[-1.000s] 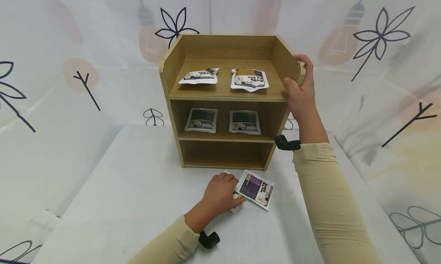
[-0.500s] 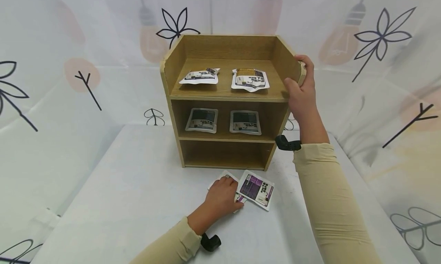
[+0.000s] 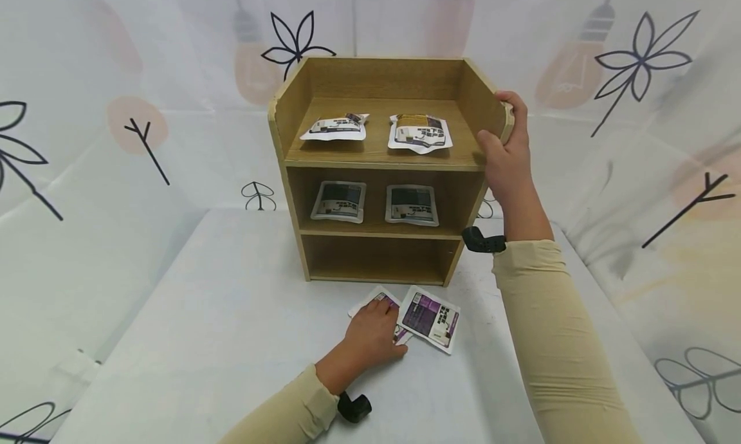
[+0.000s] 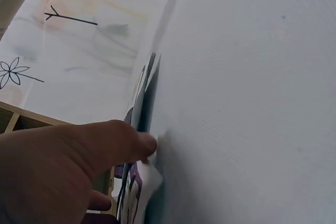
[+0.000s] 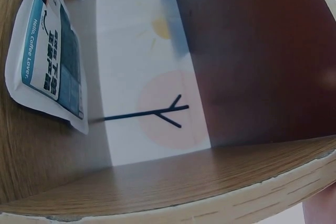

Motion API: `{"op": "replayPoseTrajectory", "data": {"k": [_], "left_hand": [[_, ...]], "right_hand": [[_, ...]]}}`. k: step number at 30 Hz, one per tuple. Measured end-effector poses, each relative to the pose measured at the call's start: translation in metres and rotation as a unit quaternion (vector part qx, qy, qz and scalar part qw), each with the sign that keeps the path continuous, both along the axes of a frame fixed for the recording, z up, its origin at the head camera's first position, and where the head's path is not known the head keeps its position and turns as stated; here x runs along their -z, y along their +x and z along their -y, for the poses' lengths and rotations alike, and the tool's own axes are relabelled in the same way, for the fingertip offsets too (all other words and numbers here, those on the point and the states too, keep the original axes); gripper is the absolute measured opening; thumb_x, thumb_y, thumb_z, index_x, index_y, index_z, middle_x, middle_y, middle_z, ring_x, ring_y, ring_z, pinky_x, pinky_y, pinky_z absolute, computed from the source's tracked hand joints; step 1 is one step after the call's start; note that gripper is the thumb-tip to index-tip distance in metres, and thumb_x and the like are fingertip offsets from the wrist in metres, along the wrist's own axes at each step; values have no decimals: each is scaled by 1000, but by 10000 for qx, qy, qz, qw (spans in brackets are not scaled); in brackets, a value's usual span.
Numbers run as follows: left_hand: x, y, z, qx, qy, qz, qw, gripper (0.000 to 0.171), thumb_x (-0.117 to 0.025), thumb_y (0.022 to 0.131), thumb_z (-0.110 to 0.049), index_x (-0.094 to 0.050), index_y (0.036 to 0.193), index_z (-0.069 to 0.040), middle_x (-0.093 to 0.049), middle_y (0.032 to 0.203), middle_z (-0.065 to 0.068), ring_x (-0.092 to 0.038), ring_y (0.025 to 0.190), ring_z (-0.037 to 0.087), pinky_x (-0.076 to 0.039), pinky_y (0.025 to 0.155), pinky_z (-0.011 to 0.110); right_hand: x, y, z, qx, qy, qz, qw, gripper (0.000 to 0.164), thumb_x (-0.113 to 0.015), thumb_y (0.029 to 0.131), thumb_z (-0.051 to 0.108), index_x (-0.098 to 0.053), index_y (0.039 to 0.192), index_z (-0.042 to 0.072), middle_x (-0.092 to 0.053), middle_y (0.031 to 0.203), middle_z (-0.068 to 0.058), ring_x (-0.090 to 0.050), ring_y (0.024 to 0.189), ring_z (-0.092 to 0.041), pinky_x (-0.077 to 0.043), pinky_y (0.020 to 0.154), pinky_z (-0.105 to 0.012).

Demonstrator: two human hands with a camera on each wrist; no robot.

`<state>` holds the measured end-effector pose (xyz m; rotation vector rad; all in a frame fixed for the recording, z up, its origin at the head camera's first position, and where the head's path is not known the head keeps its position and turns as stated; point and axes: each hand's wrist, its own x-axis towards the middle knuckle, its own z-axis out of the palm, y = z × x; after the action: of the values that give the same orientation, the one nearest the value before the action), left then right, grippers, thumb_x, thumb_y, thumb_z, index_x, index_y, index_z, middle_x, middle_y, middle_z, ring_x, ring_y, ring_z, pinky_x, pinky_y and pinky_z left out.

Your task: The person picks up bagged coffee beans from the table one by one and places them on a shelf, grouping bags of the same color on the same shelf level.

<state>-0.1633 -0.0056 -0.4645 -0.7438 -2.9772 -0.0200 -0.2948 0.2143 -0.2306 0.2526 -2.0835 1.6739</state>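
My left hand (image 3: 372,338) lies on a white coffee pouch (image 3: 382,296) with a purple label, flat on the table. Its fingers rest across the pouch, with the thumb stretched out beside the near edge; the hand hides much of the label. In the left wrist view, the thumb (image 4: 121,142) is close to the pouch's edge. A second purple-labelled pouch (image 3: 429,320) lies to the right, partly overlapping the first. My right hand (image 3: 509,154) grips the upper right side panel of a wooden shelf (image 3: 382,167), thumb inside and fingers around the outer side.
Two white pouches with brown labels, left (image 3: 336,129) and right (image 3: 420,134), lie on the top tier. Dark green pouches, left (image 3: 339,201) and right (image 3: 412,205), occupy the middle tier. The bottom tier (image 3: 376,260) opens toward the white table (image 3: 243,341). Patterned cloth walls surround it.
The pouch under my left hand has gone from tilted to flat on the table. My left thumb has come away from it. My right hand keeps its grip on the shelf.
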Motion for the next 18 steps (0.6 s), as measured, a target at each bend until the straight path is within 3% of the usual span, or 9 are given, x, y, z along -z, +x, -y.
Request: {"op": "replayPoseTrajectory", "data": {"k": [5, 10, 18], "left_hand": [[-2, 0, 6, 41, -83, 60, 9999, 62, -70, 75, -43, -58, 127, -11, -62, 121, 3, -56, 117, 21, -47, 101, 37], [-3, -1, 17, 137, -290, 200, 9993, 58, -65, 82, -29, -51, 135, -10, -59, 130, 7, -52, 124, 25, -43, 107, 43], [-2, -4, 31, 228, -213, -188, 9993, 42, -62, 84, -21, -57, 125, -11, -62, 122, 7, -56, 119, 25, -46, 104, 40]], "right_hand": [[1, -1, -1, -33, -52, -96, 9999, 56, -41, 93, 11, -34, 136, 45, -36, 137, 3, -40, 121, -17, -35, 94, -34], [1, -2, 0, -33, -66, -122, 9999, 56, -41, 93, 10, -35, 136, 45, -36, 134, 4, -41, 120, -17, -35, 92, -33], [0, 1, 0, 7, -39, -3, 10000, 56, -40, 93, 11, -34, 136, 47, -34, 138, 3, -39, 122, -18, -34, 96, -36]]}}
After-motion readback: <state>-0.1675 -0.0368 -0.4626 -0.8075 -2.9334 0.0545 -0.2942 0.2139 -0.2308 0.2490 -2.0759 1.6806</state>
